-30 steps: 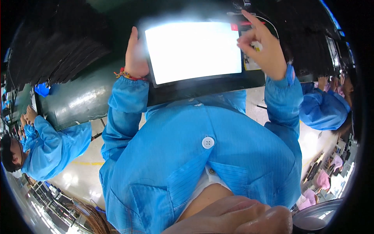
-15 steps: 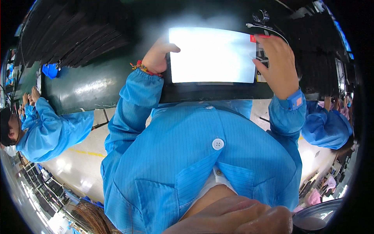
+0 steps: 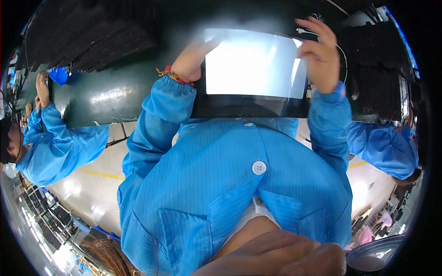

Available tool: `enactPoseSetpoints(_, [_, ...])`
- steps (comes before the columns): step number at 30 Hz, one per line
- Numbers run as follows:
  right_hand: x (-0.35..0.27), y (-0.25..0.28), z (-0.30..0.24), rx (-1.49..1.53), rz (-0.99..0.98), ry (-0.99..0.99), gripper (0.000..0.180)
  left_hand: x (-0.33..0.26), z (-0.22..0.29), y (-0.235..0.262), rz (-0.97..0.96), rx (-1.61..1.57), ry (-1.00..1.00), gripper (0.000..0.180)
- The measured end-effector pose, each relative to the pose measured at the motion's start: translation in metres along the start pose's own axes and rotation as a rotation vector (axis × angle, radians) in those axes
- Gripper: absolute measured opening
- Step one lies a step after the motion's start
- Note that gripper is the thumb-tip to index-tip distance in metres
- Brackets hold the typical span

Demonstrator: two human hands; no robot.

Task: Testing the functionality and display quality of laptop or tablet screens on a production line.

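A lit, glowing white display panel (image 3: 251,62) with a dark border lies on the bench in front of me. My left hand (image 3: 191,57) grips its left edge, the thumb over the front and the fingers hidden by glare and the edge. At the panel's upper right corner is my right hand (image 3: 321,60), blurred, with thumb and forefinger pinched together and the other fingers raised. Pale slanting streaks along the panel's right side look like a clear film (image 3: 294,69), whose corner seems to be in that pinch.
The dark green bench (image 3: 110,99) extends to the left, with a blue object (image 3: 59,76) on it. Stacks of dark panels stand far left (image 3: 87,37) and right (image 3: 375,69). A white cable (image 3: 304,31) lies beyond my right hand. Co-workers in blue sit left (image 3: 60,147) and right (image 3: 384,147).
My right hand has gone from spread over the panel's right edge to a pinch at its upper corner. The red tab there no longer shows, and streaks have appeared. My left hand keeps its grip.
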State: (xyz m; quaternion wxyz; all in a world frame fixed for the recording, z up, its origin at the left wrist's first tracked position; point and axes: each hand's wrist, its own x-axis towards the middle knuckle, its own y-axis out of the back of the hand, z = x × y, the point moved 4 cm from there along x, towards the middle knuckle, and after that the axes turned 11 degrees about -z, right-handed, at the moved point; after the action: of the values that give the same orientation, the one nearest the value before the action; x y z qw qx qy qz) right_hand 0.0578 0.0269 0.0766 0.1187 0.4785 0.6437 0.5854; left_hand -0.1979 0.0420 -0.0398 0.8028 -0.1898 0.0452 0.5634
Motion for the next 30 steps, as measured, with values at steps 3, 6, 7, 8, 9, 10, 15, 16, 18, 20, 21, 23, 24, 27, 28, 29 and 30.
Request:
enactPoseSetpoints(3, [-0.047,0.036,0.059,0.397,0.143,-0.177,0.020,0.004,0.003,-0.004,-0.004,-0.046,-0.023,0.055])
enactPoseSetpoints(6, [-0.091,0.062,0.101,0.501,0.244,-0.290,0.021,-0.004,0.012,-0.010,-0.013,-0.072,-0.043,0.053])
enactPoseSetpoints(7, [-0.099,0.067,0.108,0.502,0.273,-0.350,0.021,-0.005,0.012,-0.009,-0.006,-0.076,-0.043,0.053])
enactPoseSetpoints(8, [-0.105,0.071,0.113,0.569,0.257,-0.326,0.021,-0.005,0.011,-0.007,0.013,-0.102,-0.034,0.054])
enactPoseSetpoints(9, [-0.111,0.072,0.115,0.566,0.258,-0.330,0.021,-0.004,0.009,-0.007,0.022,-0.126,-0.021,0.054])
enactPoseSetpoints(10, [-0.116,0.072,0.117,0.554,0.246,-0.333,0.020,-0.004,0.009,-0.007,0.018,-0.126,-0.020,0.054])
enactPoseSetpoints(15, [-0.111,0.058,0.096,0.691,0.176,-0.358,0.014,-0.002,0.007,-0.006,0.019,-0.268,-0.010,0.036])
enactPoseSetpoints(16, [-0.106,0.053,0.090,0.700,0.155,-0.310,0.016,-0.002,0.009,-0.010,0.015,-0.266,-0.009,0.036])
enactPoseSetpoints(18, [-0.089,0.043,0.067,0.748,0.150,-0.264,0.016,-0.004,0.011,-0.011,0.210,-0.194,0.045,0.041])
enactPoseSetpoints(20, [-0.071,0.032,0.043,0.863,0.130,-0.201,0.016,0.003,0.009,-0.011,0.162,-0.201,0.022,0.046])
enactPoseSetpoints(21, [-0.056,0.020,0.037,0.955,0.095,-0.154,0.016,0.000,0.007,-0.006,0.160,-0.213,-0.015,0.053])
enactPoseSetpoints(23, [-0.038,0.006,0.015,1.002,0.073,-0.055,0.015,0.003,0.004,-0.004,0.134,-0.242,-0.029,0.053])
enactPoseSetpoints(24, [-0.030,-0.003,0.006,0.913,-0.018,-0.077,0.020,0.004,0.005,-0.003,0.112,-0.274,-0.044,0.053])
enactPoseSetpoints(27, [-0.014,-0.025,-0.030,0.635,-0.083,-0.101,0.034,0.005,0.008,-0.008,0.079,-0.296,-0.021,0.059])
enactPoseSetpoints(28, [-0.009,-0.030,-0.041,0.453,-0.070,-0.095,0.044,0.004,0.007,-0.008,0.081,-0.296,-0.023,0.059])
enactPoseSetpoints(29, [-0.008,-0.038,-0.044,0.454,-0.070,-0.092,0.044,0.004,0.007,-0.008,0.065,-0.307,-0.017,0.061])
enactPoseSetpoints(30, [-0.009,-0.045,-0.048,0.229,-0.045,-0.112,0.053,0.003,0.007,-0.009,0.045,-0.319,-0.010,0.062])
